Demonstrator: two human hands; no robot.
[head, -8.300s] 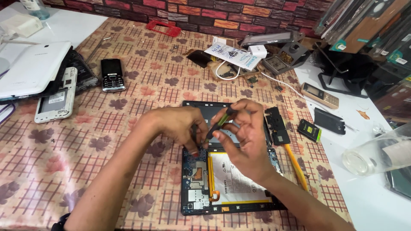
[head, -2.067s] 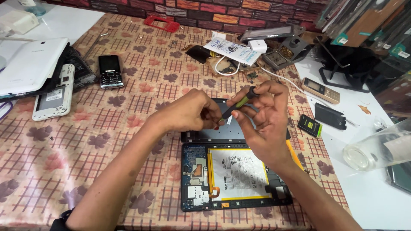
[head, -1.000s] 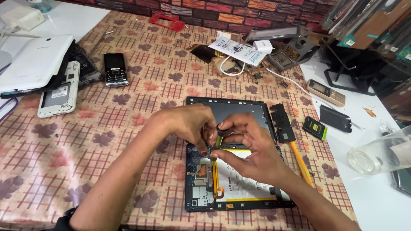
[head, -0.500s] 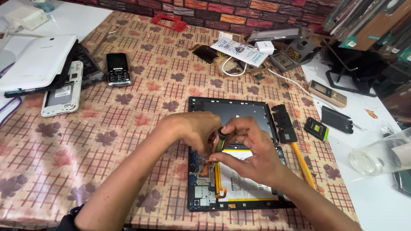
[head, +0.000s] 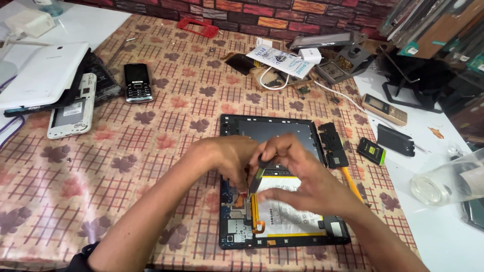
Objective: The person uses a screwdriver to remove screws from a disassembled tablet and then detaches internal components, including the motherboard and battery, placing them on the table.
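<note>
An opened tablet lies back-up on the patterned tablecloth, its white battery and circuit boards exposed. My right hand grips a thin dark tool with its tip down at the board beside the battery's upper left corner. My left hand rests on the tablet right next to that tip, fingers curled onto the board; whether it pinches anything is hidden. A black plastic strip lies along the tablet's right edge, with an orange-handled tool below it.
At the left lie a white tablet, a backless white phone and a black keypad phone. Cables, paper and a red frame sit at the back. On the white surface at the right are a gold phone, black battery and clear cup.
Both hands came down from holding a small part in the air above the tablet. They now work low on the board, and the tool tip has settled beside the battery.
</note>
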